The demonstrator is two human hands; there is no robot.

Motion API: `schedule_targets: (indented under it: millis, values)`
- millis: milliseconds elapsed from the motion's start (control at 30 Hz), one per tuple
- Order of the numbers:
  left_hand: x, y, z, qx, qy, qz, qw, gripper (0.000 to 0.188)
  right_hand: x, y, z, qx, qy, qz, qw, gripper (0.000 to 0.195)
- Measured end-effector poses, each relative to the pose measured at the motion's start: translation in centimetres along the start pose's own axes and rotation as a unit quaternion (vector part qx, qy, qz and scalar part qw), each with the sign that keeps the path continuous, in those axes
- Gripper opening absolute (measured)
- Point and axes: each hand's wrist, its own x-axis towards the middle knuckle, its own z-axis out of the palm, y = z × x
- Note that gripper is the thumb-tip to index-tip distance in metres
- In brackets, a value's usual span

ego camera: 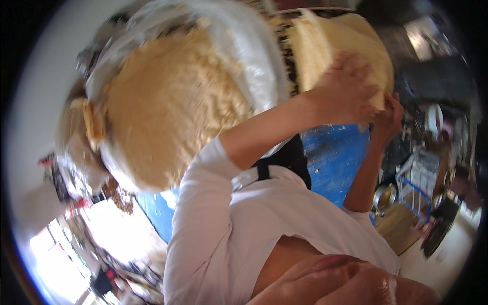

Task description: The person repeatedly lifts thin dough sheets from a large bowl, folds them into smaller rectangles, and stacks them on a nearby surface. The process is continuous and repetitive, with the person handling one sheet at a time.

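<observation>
A thick, pale yellow, layered sheet-like material [343, 34], possibly dough, lies at the upper right. My left hand [349, 85] rests spread over it, blurred, with the forearm crossing from the left. My right hand [389, 120] is at the material's near right corner, its fingers around the edge; the grip is partly hidden. Left of both hands, a wide tan mass like dough [171, 106] sits inside clear plastic sheeting [251, 53]. Its surface is smooth on the left and crumpled on the right.
A worn blue surface [335, 160] shows below my hands. At the far left is a plastic-wrapped bundle [82, 160]. To the right stand a metal bowl [385, 196], a chair-like frame with blue tubing [419, 190] and a white container [434, 118]. Bright openings show at lower left.
</observation>
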Motion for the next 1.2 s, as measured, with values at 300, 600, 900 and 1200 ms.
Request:
schedule_targets:
  millis: [300,600,900,1200]
  values:
    - [-18.3,-0.2,-2.0,-0.037,0.054,-0.212,0.975,0.043,-2.9,-5.7,-1.4,0.065,0.141,-0.237,0.959,0.018]
    - [-37.1,3.0,-9.5,0.157,-0.002,-0.419,0.894,0.063,-12.1,-19.0,7.6,0.296,-0.39,-0.3,0.819,0.017]
    - [-35.9,3.1,-8.7,0.172,0.118,-0.415,0.885,0.042,-16.1,-19.5,10.5,0.239,-0.478,-0.299,0.791,0.026]
    - [-35.1,-0.9,-14.5,0.323,0.08,-0.504,0.797,0.011,-17.3,-19.3,10.5,0.218,-0.493,-0.249,0.804,0.024]
